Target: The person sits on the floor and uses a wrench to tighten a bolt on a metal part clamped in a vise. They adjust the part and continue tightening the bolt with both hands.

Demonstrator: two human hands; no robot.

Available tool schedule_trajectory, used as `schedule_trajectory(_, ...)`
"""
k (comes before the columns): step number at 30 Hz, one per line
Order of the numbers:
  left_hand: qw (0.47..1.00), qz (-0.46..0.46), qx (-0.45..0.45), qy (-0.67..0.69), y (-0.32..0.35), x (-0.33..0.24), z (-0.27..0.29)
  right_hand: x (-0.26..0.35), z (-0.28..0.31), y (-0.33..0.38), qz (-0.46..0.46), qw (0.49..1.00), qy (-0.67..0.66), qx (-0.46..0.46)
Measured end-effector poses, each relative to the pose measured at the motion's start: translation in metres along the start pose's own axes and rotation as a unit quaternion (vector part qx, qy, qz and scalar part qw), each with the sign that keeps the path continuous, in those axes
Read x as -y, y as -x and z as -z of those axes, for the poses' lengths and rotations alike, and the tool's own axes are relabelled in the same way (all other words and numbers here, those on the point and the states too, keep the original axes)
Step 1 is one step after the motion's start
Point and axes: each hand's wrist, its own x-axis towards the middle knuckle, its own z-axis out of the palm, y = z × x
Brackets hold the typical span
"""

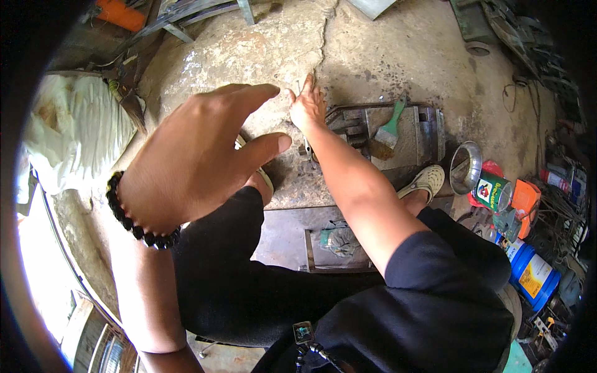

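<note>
Brush (391, 128), green-handled, lies on the metal vise (408, 142), right of both hands. Right hand (308, 107) reaches far, just left of the vise, above the floor (249, 56); cannot tell its grip. Left hand (199, 149) raised near, thumb and fingers wide apart, empty.

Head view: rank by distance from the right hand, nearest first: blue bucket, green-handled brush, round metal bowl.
1. Green-handled brush: right of the right hand, slightly lower in the picture.
2. Round metal bowl: farther right.
3. Blue bucket: far right, lowest.
</note>
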Motion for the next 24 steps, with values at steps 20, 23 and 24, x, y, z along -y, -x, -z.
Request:
schedule_trajectory(20,1.0,0.001,-0.023,0.014,0.014,0.002,0.008,-0.016,0.043,-0.01,0.127,0.979,-0.031,0.157)
schedule_trajectory(23,0.999,0.003,-0.041,-0.019,0.013,-0.001,0.009,-0.002,0.085,0.019,0.095,0.971,-0.18,0.121)
schedule_trajectory(24,0.998,-0.006,-0.052,-0.026,0.012,-0.001,0.008,0.003,0.096,0.021,0.086,0.978,-0.157,0.103)
